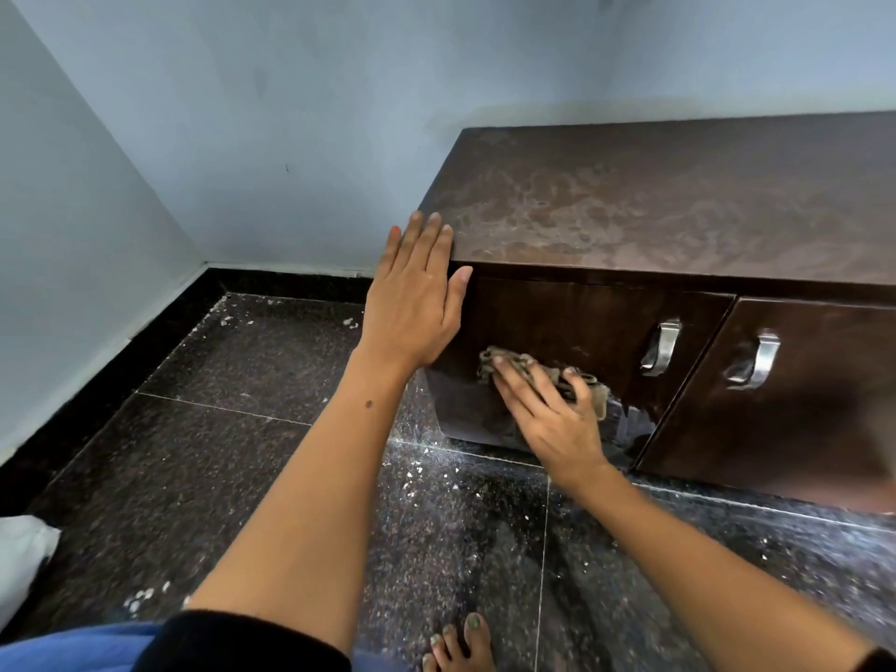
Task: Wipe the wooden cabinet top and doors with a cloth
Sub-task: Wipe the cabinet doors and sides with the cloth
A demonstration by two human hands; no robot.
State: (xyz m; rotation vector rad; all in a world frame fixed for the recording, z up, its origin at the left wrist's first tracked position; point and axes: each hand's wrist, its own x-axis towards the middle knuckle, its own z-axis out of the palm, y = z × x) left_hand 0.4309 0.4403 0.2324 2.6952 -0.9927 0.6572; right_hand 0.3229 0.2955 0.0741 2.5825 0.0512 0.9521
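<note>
A low dark wooden cabinet stands against the wall, its top covered in pale dusty smears. My left hand lies flat with straight fingers against the cabinet's front left corner, fingertips at the top edge. My right hand presses a crumpled brown cloth flat against the left door, low on the panel. A wet streak shows on the door to the right of the cloth. The right door is closed.
Each door has a curved metal handle. The dark speckled floor carries white debris near the cabinet and the wall corner. My bare foot stands at the bottom edge. A white object sits at the left.
</note>
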